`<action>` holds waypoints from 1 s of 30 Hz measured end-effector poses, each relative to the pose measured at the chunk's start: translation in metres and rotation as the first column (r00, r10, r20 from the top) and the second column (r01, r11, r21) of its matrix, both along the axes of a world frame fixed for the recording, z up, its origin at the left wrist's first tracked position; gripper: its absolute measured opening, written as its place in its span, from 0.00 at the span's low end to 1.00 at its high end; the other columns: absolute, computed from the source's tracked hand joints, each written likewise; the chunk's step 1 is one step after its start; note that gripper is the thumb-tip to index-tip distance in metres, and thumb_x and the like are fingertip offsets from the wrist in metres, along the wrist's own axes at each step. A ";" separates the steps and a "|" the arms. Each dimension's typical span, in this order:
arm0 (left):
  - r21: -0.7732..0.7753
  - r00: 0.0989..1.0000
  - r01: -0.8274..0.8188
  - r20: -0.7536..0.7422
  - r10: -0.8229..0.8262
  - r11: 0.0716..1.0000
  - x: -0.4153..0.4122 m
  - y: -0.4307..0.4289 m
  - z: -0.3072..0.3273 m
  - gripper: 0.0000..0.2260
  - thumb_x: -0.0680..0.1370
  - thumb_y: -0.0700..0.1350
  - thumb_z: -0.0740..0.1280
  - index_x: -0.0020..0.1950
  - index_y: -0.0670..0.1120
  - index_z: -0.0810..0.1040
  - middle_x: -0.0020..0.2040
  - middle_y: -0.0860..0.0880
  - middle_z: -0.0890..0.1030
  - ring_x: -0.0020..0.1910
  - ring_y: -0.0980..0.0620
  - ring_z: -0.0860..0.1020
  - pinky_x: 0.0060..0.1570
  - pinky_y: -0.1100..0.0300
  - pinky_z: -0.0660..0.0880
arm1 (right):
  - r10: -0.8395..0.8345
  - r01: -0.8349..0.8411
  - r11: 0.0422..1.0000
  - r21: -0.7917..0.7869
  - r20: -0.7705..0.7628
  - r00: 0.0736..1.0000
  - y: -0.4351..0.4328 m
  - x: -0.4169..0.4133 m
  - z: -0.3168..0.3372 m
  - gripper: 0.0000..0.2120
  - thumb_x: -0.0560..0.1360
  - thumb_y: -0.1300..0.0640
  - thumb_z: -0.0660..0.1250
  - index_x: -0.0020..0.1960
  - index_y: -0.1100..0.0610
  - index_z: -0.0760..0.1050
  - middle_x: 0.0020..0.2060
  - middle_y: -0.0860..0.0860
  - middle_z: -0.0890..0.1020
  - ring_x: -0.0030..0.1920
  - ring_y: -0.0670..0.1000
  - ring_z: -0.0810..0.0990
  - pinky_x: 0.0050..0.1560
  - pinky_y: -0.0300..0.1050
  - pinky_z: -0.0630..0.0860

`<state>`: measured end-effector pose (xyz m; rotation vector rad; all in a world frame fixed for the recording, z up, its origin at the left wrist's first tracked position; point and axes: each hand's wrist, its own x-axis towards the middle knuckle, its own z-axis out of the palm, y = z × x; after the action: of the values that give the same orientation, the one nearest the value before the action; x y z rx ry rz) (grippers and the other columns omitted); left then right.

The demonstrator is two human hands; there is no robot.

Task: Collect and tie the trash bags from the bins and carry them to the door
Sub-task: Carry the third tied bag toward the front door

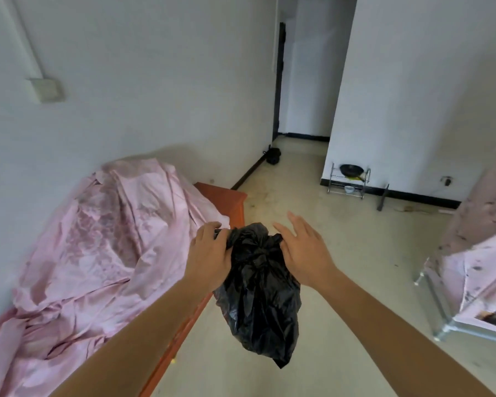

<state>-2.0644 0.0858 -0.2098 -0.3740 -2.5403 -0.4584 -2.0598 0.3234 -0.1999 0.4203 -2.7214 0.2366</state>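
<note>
White plaster walls fill the upper half of the frame, with a dark-framed doorway at upper centre. A pale beige floor runs from there down the middle. On the left lies a bed draped in a crumpled pink patterned sheet, its orange wooden frame showing at the foot. At the right edge stands a pink fabric-covered metal-tube rack.

Low in the centre hangs a black crinkled plastic trash bag, knotted at its neck and held clear of the floor. The left hand has its grip closed tight around the bag's gathered top on the left side, fingers wrapped over the plastic. The right hand has a wide grip, fingers spread and straight, its thumb side touching the right of the knot without clasping it.

Far off at upper centre, a second small black tied trash bag sits on the floor beside the doorway. Against the right wall stands a small chrome wire rack carrying a black frying pan.
</note>
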 end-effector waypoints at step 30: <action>0.102 0.978 0.189 0.070 -0.196 0.977 -0.827 0.402 0.069 0.11 0.80 0.43 0.65 0.62 0.48 0.76 0.58 0.48 0.75 0.54 0.45 0.77 0.51 0.52 0.76 | 0.004 -0.005 0.999 0.033 0.022 1.000 0.396 -0.802 0.050 0.16 0.80 0.54 0.62 0.67 0.53 0.72 0.73 0.57 0.68 0.69 0.59 0.71 0.64 0.56 0.71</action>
<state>-2.8910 0.4880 -0.1406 -0.5802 -2.5585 -0.6775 -2.8615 0.7195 -0.1496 0.4360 -2.7496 0.1987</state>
